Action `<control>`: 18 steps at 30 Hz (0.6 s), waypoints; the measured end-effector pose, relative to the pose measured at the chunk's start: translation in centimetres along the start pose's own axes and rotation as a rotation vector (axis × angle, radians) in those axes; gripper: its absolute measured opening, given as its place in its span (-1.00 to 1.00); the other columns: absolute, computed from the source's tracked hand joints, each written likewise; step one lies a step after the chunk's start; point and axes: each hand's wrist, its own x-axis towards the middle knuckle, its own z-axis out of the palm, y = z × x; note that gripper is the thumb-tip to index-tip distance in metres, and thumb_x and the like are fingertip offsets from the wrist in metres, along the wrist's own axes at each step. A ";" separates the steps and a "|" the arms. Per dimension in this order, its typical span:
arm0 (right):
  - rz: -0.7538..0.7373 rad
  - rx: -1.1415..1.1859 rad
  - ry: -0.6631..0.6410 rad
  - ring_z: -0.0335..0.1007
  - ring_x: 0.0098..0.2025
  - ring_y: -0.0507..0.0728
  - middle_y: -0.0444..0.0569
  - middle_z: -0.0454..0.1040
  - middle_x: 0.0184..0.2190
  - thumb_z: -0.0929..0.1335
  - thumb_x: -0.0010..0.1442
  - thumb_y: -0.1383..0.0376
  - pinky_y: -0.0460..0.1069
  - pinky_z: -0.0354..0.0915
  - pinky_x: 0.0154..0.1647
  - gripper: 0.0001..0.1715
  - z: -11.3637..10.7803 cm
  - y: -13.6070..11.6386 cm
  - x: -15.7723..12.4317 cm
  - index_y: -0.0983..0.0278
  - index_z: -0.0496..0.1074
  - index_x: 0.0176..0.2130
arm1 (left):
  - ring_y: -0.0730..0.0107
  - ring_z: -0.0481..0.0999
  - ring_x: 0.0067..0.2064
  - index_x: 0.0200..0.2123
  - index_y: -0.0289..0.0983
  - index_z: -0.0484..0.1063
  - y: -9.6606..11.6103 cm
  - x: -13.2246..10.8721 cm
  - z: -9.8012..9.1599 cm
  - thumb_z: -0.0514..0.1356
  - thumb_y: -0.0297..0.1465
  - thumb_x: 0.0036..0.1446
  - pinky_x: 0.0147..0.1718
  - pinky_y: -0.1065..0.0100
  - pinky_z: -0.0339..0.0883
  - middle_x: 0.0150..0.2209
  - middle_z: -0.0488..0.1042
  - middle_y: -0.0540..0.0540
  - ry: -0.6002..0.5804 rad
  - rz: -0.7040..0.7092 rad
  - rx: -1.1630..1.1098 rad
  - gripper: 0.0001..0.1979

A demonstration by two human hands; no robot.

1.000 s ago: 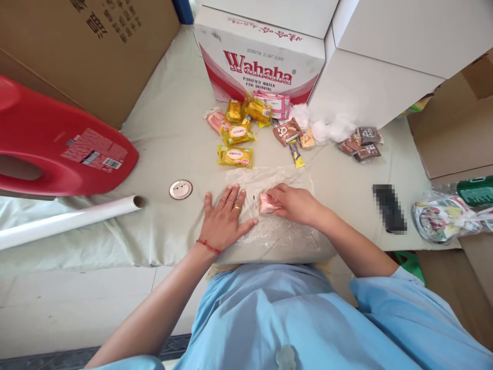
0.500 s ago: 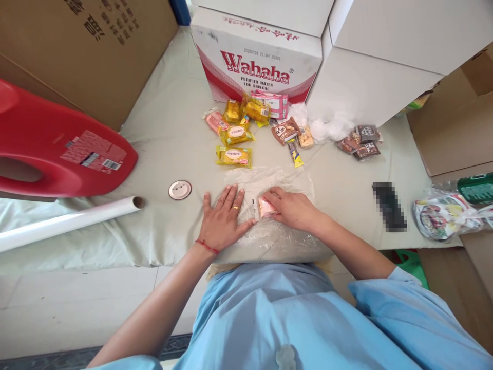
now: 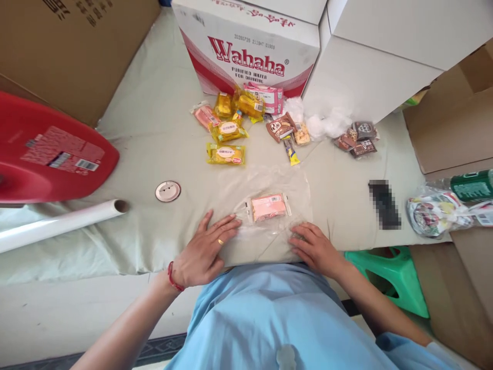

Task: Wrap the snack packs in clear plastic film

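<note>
A pink-wrapped snack packet (image 3: 268, 207) lies flat on a thin clear plastic sheet or bag (image 3: 296, 180) near the table's front edge. To its lower left, my left hand (image 3: 206, 249) rests with fingers stretched out and the fingertips on the plastic. My right hand (image 3: 318, 251) is at the plastic's lower right, its fingers extended and slightly bent over the crinkled edge. Neither hand touches the packet. Beyond it lie several yellow-wrapped snacks (image 3: 226, 154), a brown-wrapped snack (image 3: 279, 127) and a small yellow-and-blue sachet (image 3: 291, 151).
A Wahaha carton (image 3: 250, 51) stands behind the snacks. On the left are a red jug (image 3: 65, 154), a white roll (image 3: 57, 226) and a round pin badge (image 3: 168, 191). Dark packets (image 3: 362, 139), a pixelated black object (image 3: 385, 204) and a green stool (image 3: 408, 282) are on the right.
My right hand has let go of the pink packet and moved down and right to the plastic's edge. My left hand has moved down and left and turned. The camera view has shifted slightly.
</note>
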 end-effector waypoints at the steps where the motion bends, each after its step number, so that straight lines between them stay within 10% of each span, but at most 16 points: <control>1: 0.004 0.045 0.035 0.38 0.16 0.29 0.15 0.52 0.10 0.32 0.41 0.36 0.26 0.45 0.13 -0.75 0.2 0.1 0.1 0.21 0.51 0.03 | -0.06 0.26 0.44 0.34 -0.28 0.19 -0.2 -0.1 0.0 0.13 -0.43 0.08 0.46 -0.29 -0.28 0.34 0.39 -0.32 -0.020 -0.016 0.000 -0.29; 7: -0.019 0.312 0.054 0.52 0.01 0.14 0.10 0.56 0.02 0.28 0.45 0.33 0.05 0.49 0.00 -0.73 -4.1 2.0 4.8 0.17 0.53 0.03 | 0.09 0.52 0.25 -0.09 -0.16 0.49 -1.9 1.3 0.7 0.16 -0.32 0.31 0.41 -0.19 0.00 0.06 0.64 -0.15 0.119 -0.236 0.032 -0.84; 12: -0.020 0.356 -0.012 0.56 -0.09 0.10 0.02 0.61 -0.12 0.26 0.45 0.30 -0.01 0.43 -0.04 -0.68 -7.2 4.3 8.6 0.17 0.59 0.00 | 0.24 0.64 0.05 -0.11 -0.15 0.51 -2.1 2.4 0.9 0.13 -0.25 0.35 0.34 -0.04 0.24 -0.05 0.68 -0.10 0.319 -0.403 -0.143 -0.81; 18: 0.279 0.348 -0.027 0.55 -0.24 0.10 -0.03 0.65 -0.23 0.35 0.31 0.33 -0.04 0.34 -0.18 -0.77 -5.4 6.8 11.9 0.26 0.63 -0.14 | 0.14 0.61 0.06 -0.31 -0.17 0.52 -1.7 2.9 1.8 0.15 -0.20 0.32 0.25 -0.04 0.34 -0.20 0.66 -0.12 0.511 -0.639 -0.056 -0.76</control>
